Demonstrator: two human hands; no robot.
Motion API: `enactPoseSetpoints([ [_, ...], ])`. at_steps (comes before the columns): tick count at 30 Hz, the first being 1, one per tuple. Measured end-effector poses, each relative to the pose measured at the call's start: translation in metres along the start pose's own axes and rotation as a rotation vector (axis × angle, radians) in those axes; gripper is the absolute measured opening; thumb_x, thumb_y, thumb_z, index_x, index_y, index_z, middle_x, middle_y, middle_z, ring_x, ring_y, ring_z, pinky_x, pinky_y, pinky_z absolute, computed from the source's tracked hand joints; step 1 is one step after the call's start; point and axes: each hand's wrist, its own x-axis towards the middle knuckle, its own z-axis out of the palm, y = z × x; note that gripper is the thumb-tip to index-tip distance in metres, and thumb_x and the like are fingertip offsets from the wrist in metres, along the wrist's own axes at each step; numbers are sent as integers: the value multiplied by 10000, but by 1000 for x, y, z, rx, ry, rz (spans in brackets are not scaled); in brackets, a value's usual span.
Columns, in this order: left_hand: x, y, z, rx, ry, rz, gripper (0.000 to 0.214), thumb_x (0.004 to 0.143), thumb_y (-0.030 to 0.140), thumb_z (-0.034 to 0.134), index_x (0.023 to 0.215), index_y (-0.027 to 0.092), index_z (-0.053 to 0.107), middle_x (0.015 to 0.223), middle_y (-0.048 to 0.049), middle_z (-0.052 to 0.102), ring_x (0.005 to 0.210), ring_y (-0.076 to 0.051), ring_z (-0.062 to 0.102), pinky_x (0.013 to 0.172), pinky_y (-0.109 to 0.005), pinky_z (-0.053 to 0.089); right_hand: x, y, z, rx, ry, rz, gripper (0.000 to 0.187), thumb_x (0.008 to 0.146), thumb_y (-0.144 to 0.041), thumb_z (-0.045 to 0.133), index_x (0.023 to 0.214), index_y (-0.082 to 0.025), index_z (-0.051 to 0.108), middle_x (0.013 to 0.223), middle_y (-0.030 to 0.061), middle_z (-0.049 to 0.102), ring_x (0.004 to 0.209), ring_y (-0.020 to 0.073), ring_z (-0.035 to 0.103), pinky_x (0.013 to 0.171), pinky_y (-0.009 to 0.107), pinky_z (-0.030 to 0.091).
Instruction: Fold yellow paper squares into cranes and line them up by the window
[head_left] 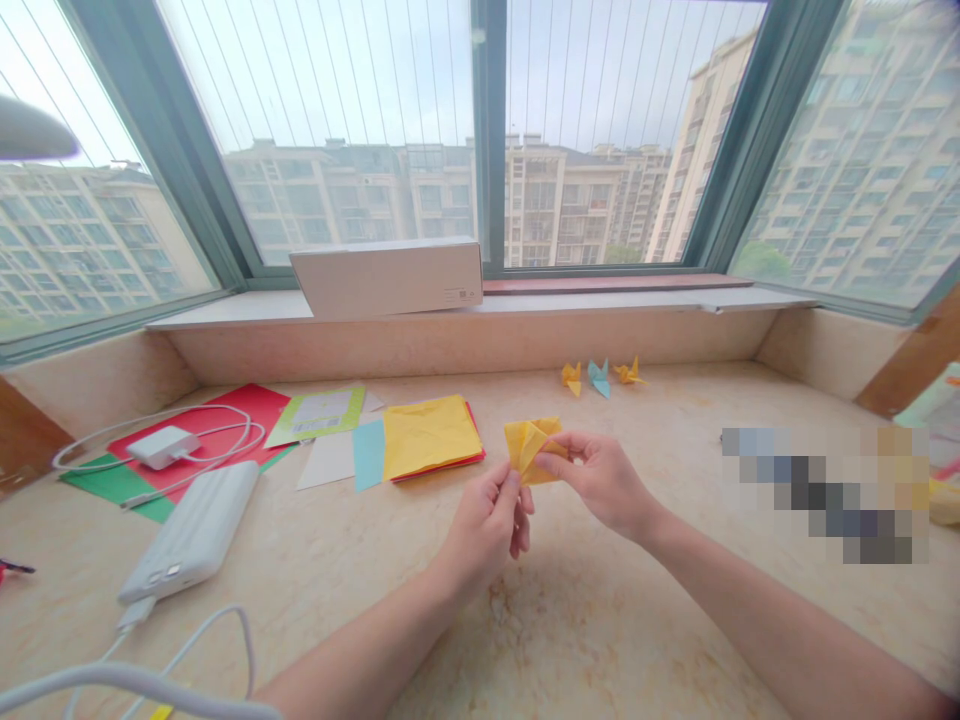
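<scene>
A partly folded piece of yellow paper is held above the stone counter, between both my hands. My left hand pinches its lower left corner with closed fingers. My right hand grips its right side, thumb and fingers pressed onto the fold. A stack of coloured paper squares, yellow on top, lies just left of the hands. Three small folded paper figures, yellow, blue and yellow, stand at the back of the counter.
A white power bank with a cable lies at the left. A white charger and cord rest on red and green sheets. A white box sits on the window sill. A blurred patch covers the right.
</scene>
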Motion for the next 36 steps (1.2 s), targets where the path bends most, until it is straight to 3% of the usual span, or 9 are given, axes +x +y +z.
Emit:
enactPoseSetpoints([
  [12,-5,8,1,30,-50,27,282,917,418,459,789,174,517,615,41,493,394,-74,492,368,-176,350,-1,-5,1,-20,-2,12,181,794,-346,708,853,-182,756,854,44,773,787,197,702,751,325,540],
  [19,-5,11,3,120,-19,32,317,911,466,496,793,173,523,537,63,485,358,-60,449,367,-164,345,-2,-8,2,14,-7,16,200,791,-353,711,860,-169,751,865,52,774,805,201,707,764,322,547],
  [30,-3,2,5,81,39,25,373,926,485,470,858,136,582,869,-69,673,412,-66,554,347,-173,389,-2,-4,2,53,24,21,239,787,-384,719,888,-170,753,870,57,774,803,207,714,759,345,571],
  [36,-3,4,4,66,33,31,350,933,461,464,939,131,581,971,-113,693,443,-82,593,350,-181,419,-3,-1,4,44,64,6,246,789,-394,720,880,-166,739,849,64,766,781,202,704,717,330,564],
])
